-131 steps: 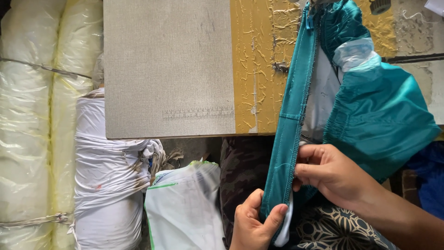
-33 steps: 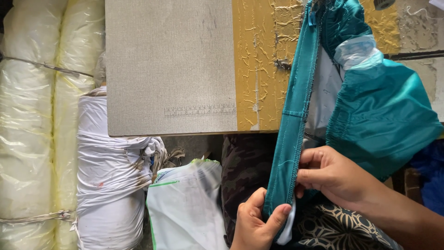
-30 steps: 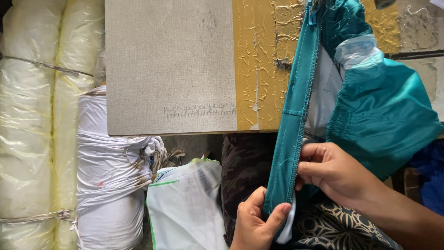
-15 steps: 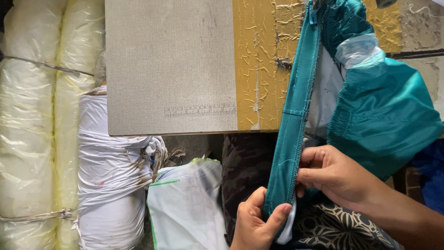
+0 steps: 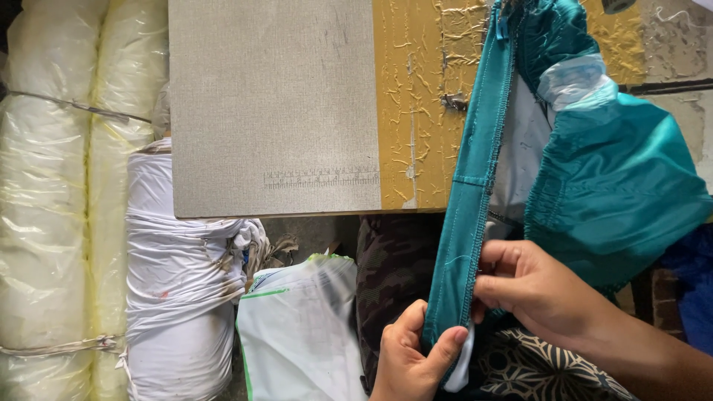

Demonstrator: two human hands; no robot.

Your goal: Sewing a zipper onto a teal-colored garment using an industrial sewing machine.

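Hands, left and right, pinch the teal garment strip's lower end between them.

- Centre frame: bare grey table top lies open and flat; a hand could pass freely there.
- Left edge: yellowish wrapped rolls and a white bundle block the way.
- Lower centre: a white bag fills the space below the table.
- Right: the teal garment hangs across, closing that side.
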